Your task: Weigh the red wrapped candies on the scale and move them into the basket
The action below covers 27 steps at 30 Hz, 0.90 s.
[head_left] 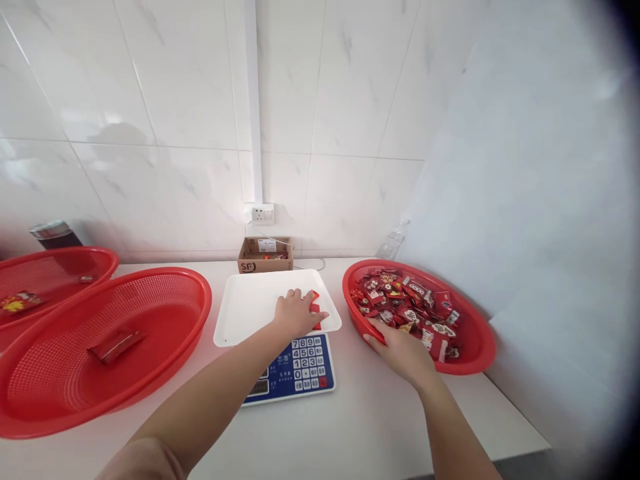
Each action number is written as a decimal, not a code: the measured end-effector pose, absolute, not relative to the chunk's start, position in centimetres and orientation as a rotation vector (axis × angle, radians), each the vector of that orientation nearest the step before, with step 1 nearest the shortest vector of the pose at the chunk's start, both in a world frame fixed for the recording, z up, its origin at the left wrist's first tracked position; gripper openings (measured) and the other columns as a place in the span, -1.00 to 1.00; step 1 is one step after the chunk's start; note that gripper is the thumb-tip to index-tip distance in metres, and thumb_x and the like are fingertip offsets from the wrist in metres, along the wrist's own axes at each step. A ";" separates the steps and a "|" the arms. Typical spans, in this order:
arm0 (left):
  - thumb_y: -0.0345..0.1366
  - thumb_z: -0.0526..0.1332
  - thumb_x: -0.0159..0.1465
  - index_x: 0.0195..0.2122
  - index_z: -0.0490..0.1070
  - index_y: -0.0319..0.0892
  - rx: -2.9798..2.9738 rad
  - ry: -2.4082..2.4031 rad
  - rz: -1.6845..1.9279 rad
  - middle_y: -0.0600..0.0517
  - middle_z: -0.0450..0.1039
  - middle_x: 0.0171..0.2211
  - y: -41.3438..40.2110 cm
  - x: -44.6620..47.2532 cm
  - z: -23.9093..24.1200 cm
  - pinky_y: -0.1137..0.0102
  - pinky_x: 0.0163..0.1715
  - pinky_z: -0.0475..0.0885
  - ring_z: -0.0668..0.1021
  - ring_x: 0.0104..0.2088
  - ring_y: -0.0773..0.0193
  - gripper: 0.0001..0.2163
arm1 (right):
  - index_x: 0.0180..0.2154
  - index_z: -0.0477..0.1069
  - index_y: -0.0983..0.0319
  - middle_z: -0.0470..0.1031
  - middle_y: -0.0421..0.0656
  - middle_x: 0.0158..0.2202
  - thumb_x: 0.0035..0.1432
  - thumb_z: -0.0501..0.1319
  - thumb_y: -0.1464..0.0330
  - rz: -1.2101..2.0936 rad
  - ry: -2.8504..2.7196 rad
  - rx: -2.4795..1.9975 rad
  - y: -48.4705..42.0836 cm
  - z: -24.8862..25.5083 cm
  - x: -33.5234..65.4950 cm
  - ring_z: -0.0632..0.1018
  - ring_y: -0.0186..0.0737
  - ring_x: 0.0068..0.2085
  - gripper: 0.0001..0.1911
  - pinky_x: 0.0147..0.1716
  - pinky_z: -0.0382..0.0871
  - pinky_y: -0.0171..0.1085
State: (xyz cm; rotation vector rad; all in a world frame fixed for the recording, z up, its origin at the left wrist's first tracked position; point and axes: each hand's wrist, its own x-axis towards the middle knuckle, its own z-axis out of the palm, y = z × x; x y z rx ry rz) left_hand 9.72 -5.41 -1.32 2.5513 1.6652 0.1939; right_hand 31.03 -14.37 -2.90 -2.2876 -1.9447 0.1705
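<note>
My left hand point(294, 315) is over the right side of a white tray point(250, 300) on a digital scale point(307, 365). Its curled fingers and thumb close on a small red packet point(316, 309), partly hidden by the hand. My right hand point(403, 350) grips the near left rim of a red perforated basket point(475, 353), its thumb outside the rim. Many small red wrapped packets point(395, 293) fill this basket, in a loose pile. My left forearm covers part of the scale's blue panel.
Left of the scale stands a second red basket point(185, 277) with one dark red packet point(116, 345) inside. Another red basket point(100, 257) overlaps behind it, near a dark metal-lidded container point(55, 233). A cardboard box point(265, 265) and a clear bottle point(391, 243) stand by the wall.
</note>
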 end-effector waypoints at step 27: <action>-0.41 0.02 0.13 -0.31 0.37 -0.11 2.431 1.777 0.562 -0.01 0.35 -0.21 -4.3 3.7 3.1 0.43 -0.36 0.32 0.43 -0.20 0.26 -0.82 | 0.09 0.24 0.09 0.52 -0.07 -0.18 0.18 -0.11 0.14 0.148 -1.954 -2.242 -14.6 -2.8 30.9 0.53 -0.02 -0.21 -0.51 -0.32 0.32 -0.19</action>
